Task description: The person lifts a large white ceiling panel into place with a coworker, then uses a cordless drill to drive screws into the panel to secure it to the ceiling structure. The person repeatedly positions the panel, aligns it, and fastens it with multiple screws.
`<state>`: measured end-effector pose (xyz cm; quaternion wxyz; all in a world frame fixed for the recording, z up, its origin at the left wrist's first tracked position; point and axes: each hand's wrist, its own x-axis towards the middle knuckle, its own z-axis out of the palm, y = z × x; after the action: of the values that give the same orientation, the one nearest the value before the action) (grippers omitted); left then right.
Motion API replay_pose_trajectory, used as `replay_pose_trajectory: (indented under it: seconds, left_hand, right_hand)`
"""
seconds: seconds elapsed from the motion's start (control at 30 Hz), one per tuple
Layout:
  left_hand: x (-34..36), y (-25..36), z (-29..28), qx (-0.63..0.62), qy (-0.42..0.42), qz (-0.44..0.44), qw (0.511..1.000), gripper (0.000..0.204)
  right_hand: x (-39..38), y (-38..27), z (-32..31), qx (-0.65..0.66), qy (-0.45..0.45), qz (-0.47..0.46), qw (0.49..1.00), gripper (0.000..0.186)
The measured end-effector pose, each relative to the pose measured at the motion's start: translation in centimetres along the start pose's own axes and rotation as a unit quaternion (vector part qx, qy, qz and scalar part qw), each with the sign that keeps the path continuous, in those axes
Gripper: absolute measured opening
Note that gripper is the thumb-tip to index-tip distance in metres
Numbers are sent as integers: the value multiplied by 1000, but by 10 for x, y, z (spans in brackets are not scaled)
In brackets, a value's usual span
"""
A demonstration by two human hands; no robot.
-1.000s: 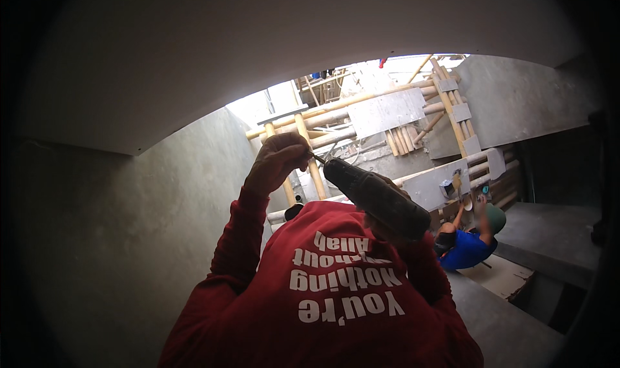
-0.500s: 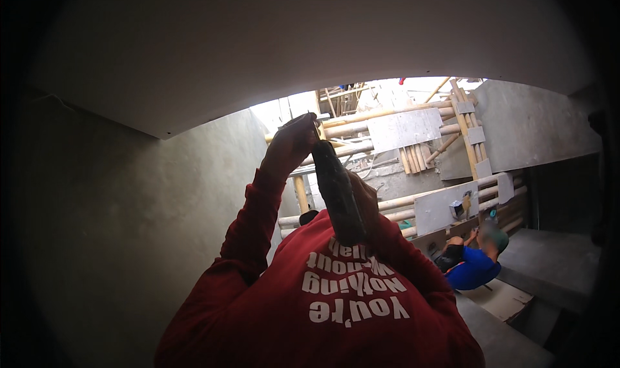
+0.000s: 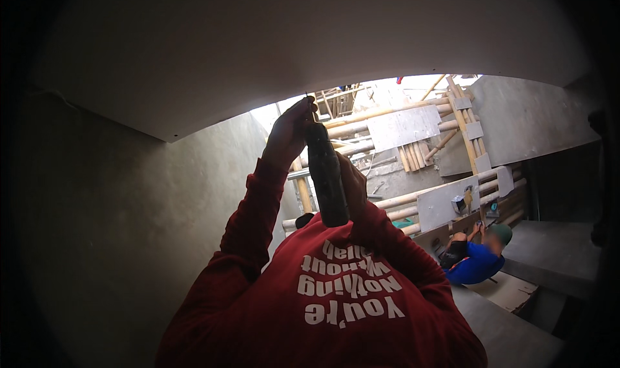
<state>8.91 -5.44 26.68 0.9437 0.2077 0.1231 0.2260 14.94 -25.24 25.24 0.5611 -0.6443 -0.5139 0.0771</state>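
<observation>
Both my arms, in red sleeves, are raised overhead. My right hand (image 3: 354, 186) is wrapped around a dark, long power tool (image 3: 325, 174) that stands nearly upright. My left hand (image 3: 287, 132) is pinched at the tool's upper tip, where a thin bit or screw (image 3: 307, 102) points at the edge of a pale ceiling board (image 3: 290, 45). I cannot tell whether the tip touches the board. The front of my red sweatshirt (image 3: 349, 297), with white lettering, fills the lower middle.
A grey plastered wall (image 3: 97, 226) rises on the left. Bamboo scaffolding poles (image 3: 387, 113) and flat grey panels (image 3: 403, 127) show through the opening. A person in a blue shirt (image 3: 478, 261) crouches at lower right beside concrete ledges (image 3: 555, 252).
The tool has swung from tilted to nearly upright. Both my hands have risen with it toward the ceiling board's edge, and the view has shifted slightly.
</observation>
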Motion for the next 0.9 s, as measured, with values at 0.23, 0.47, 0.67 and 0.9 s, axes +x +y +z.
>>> replay_pose_trajectory:
  seconds: [0.23,0.47,0.67,0.9]
  left_hand:
    - [-2,7,4,4,28,6,1000,15]
    - [-2,11,7,8,31,10,999,14]
    - [0,14,0,0,21,13,1000,13]
    - [1,15,-3,-4,-24,5,1000,12]
  right_hand:
    - [0,-6,8,0,1,14,1000,47]
    - [-2,-2,13,44,-13,66,997,47]
    - [-5,1,12,41,-13,69,997,49]
    - [-5,1,11,60,-21,82,995,51]
